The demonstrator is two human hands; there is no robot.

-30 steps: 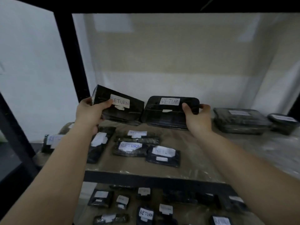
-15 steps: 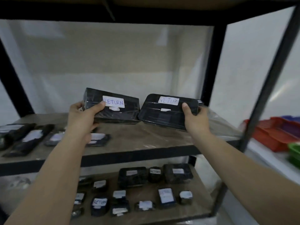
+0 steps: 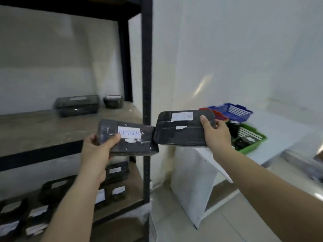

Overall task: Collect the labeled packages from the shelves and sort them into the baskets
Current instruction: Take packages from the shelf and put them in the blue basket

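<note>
My left hand (image 3: 97,151) grips a black wrapped package (image 3: 129,137) by its left end; its white label reads RETURN. My right hand (image 3: 216,135) grips a second black package (image 3: 180,128) by its right end, with a blurred white RETURN label on top. Both packages are held in the air in front of the shelf's black corner post (image 3: 146,84), their inner ends nearly touching. Three baskets stand on a white table to the right: blue (image 3: 230,111), red (image 3: 218,115) and green (image 3: 251,138). The green basket holds dark packages.
The black metal shelf unit (image 3: 52,126) fills the left side. Two dark labeled packages (image 3: 77,105) sit at the back of its upper board, and several more lie on the lower board (image 3: 52,203). The white table (image 3: 201,180) stands on a tiled floor.
The view has swung right, away from the shelf and toward the table with baskets. Both hands carried their packages off the shelf and out past the corner post.
</note>
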